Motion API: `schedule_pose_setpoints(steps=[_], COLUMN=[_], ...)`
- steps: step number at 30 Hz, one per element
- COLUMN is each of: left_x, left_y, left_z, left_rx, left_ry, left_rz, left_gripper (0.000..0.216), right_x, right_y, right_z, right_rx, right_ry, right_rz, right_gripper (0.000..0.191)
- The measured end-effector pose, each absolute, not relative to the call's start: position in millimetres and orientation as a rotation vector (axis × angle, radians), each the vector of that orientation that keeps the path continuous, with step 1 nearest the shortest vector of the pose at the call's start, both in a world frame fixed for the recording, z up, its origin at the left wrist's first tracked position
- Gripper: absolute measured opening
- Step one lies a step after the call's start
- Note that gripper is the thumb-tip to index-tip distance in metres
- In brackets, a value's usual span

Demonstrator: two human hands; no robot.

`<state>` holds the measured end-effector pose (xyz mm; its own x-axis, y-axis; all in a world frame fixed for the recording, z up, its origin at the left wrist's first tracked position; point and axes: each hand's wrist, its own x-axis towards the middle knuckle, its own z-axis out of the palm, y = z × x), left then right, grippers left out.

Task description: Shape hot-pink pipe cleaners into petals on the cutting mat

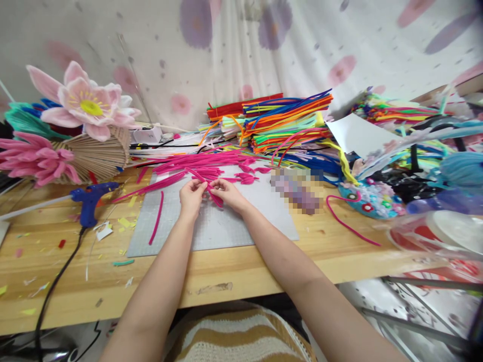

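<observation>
My left hand (191, 197) and my right hand (227, 193) meet over a grey cutting mat (226, 229) on the wooden table (234, 274). Both pinch a bent hot-pink pipe cleaner (212, 194) between fingertips. Just beyond them lies a loose heap of pink pipe cleaners (211, 166), some bent into petal loops. One straight pink piece (156, 218) lies on the mat's left side.
A blue glue gun (89, 199) with a black cord lies at the left. Pink pipe-cleaner flowers (81, 103) stand at the far left. Stacks of coloured pipe cleaners (287, 120) fill the back; craft clutter and a plastic tub (433, 236) crowd the right. Paper scraps litter the table.
</observation>
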<state>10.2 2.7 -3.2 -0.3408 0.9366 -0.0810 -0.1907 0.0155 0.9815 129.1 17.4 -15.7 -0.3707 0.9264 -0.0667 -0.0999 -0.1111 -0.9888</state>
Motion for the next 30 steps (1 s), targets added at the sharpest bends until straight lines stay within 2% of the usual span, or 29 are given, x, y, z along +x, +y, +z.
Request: schedule_pose_setpoints(steps=[5, 10, 22, 24, 28, 30], left_x=[12.4, 8.1, 6.2, 6.2, 6.8, 7.6], left_y=[2.3, 1.5, 4.7, 4.5, 3.4, 2.8], left_z=[2.1, 7.1, -11.2, -11.3, -8.5, -7.1], left_rx=[0.776, 0.666, 1.206, 1.226, 1.264, 1.241], left_ry=[1.263, 1.179, 1.512, 1.497, 1.406, 1.351], left_rz=[1.581, 1.386, 1.381, 1.394, 1.424, 1.403], left_gripper=[0.032, 0.029, 0.024, 0.023, 0.023, 0.024], right_x=[126.4, 126.9, 125.5, 124.7, 124.3, 125.2], right_y=[14.4, 16.6, 18.4, 16.5, 15.1, 15.6], right_z=[-10.6, -12.9, -22.4, -19.9, -15.8, -15.9], right_rx=[-0.977, -0.997, -1.169, -1.159, -1.070, -1.040], right_ry=[-1.439, -1.488, -1.678, -1.623, -1.388, -1.342], right_rz=[1.657, 1.547, 0.987, 1.042, 1.439, 1.527], right_gripper=[0.019, 0.018, 0.021, 0.022, 0.026, 0.028])
